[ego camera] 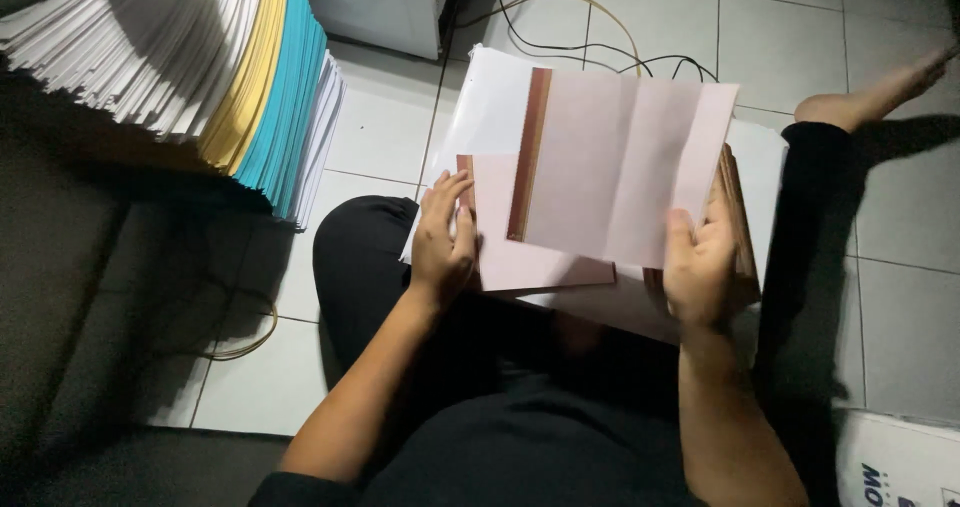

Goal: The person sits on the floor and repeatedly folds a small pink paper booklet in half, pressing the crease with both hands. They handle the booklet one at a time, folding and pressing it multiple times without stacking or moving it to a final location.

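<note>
I see a white tiled floor (890, 37); black and yellow cables (600, 52) lie at twelve o'clock, a white cabinet (375, 7) at eleven, white sheets (490, 117) centrally.
</note>
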